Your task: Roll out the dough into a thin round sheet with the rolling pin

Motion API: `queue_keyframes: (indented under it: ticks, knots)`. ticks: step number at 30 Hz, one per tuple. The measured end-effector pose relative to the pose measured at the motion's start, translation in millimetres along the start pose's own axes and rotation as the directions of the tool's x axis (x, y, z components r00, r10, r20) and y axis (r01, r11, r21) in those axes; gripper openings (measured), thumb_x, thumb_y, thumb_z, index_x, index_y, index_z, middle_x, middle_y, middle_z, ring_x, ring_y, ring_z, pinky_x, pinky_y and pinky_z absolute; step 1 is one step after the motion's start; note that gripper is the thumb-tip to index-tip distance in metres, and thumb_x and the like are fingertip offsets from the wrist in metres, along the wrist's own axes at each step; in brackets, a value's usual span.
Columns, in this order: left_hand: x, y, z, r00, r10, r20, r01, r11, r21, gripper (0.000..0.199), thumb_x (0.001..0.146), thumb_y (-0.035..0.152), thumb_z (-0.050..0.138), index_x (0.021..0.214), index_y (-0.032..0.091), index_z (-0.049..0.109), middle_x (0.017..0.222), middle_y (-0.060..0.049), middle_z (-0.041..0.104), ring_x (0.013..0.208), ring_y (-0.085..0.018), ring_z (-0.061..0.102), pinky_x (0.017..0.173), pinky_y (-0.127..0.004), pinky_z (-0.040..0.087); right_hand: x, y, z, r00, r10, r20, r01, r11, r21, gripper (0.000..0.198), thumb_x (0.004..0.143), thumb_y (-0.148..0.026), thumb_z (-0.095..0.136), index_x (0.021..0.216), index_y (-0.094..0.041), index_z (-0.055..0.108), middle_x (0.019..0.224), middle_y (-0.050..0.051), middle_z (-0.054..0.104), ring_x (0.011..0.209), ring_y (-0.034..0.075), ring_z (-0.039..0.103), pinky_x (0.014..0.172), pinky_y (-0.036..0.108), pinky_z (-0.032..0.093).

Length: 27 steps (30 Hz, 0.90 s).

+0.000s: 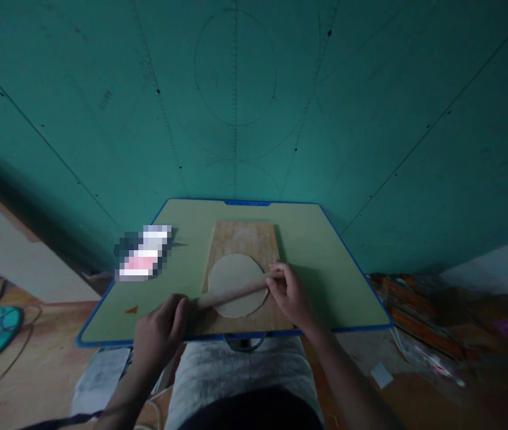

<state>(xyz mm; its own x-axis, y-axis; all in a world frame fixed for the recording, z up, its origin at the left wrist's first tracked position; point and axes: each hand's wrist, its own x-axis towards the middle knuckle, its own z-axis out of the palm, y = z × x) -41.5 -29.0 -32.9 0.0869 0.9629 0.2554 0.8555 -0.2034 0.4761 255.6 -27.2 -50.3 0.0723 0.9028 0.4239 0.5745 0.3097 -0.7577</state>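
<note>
A wooden rolling pin (231, 292) lies slantwise across a flat, round sheet of dough (236, 269), its right end farther from me. Beneath the dough is a wooden board (242, 234), and part of the dough's middle is hidden by the pin. My left hand (161, 325) is closed around the pin's left end, just off the board's left edge. At the other end, my right hand (287, 292) grips the pin with bent fingers, over the board's right side.
The board rests on a light green folding table (334, 269) with a blue rim. A blurred-out phone-like object (144, 254) and a small orange triangle (132, 310) are on its left side. Behind rises a green wall (254, 119) with drawn lines.
</note>
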Motion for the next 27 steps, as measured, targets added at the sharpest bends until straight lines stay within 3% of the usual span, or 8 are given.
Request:
queue_keyframes:
  ticks: [14, 18, 23, 27]
  knots:
    - [1.3, -0.6, 4.3, 0.998, 0.034, 0.055, -0.036, 0.999, 0.037, 0.037, 0.095, 0.040, 0.033, 0.078, 0.024, 0.062, 0.060, -0.003, 0.068, 0.056, -0.022, 0.068, 0.053, -0.026, 0.041, -1.2, 3.7, 6.2, 0.999, -0.046, -0.017, 0.044, 0.996, -0.076, 0.029, 0.086, -0.041, 0.063, 0.108, -0.025, 0.050, 0.105, 0.009, 0.069, 0.102, 0.027, 0.069, 0.087, 0.041, 0.057]
    - [1.7, -1.5, 6.2, 0.997, 0.072, -0.016, -0.071, 0.997, 0.022, 0.035, 0.097, 0.038, 0.035, 0.083, 0.024, 0.064, 0.066, -0.002, 0.070, 0.059, -0.020, 0.069, 0.053, -0.026, 0.044, -2.8, 9.1, 5.5, 0.997, -0.083, 0.002, 0.083, 0.993, -0.078, 0.023, 0.092, -0.038, 0.056, 0.110, -0.025, 0.050, 0.110, 0.009, 0.069, 0.106, 0.026, 0.068, 0.090, 0.042, 0.056]
    - [-1.7, 14.4, 3.0, 0.939, 0.290, -0.187, -0.287, 0.957, 0.043, 0.027, 0.098, 0.032, 0.041, 0.100, 0.022, 0.067, 0.094, -0.008, 0.072, 0.083, -0.022, 0.070, 0.071, -0.031, 0.054, 0.7, 2.4, -3.7, 0.982, -0.175, 0.065, 0.184, 0.970, -0.157, 0.014, 0.093, -0.031, 0.053, 0.106, -0.025, 0.052, 0.112, 0.010, 0.068, 0.109, 0.026, 0.066, 0.092, 0.043, 0.056]
    - [-11.9, 43.2, 12.8, 0.876, 0.459, -0.147, -0.428, 0.881, 0.201, 0.033, 0.098, 0.025, 0.043, 0.125, 0.019, 0.061, 0.122, -0.014, 0.069, 0.113, -0.029, 0.063, 0.098, -0.045, 0.050, 6.9, -18.4, -3.7, 0.947, -0.263, 0.183, 0.310, 0.898, -0.314, 0.013, 0.096, -0.027, 0.049, 0.102, -0.022, 0.059, 0.118, 0.014, 0.066, 0.119, 0.029, 0.060, 0.102, 0.048, 0.050]
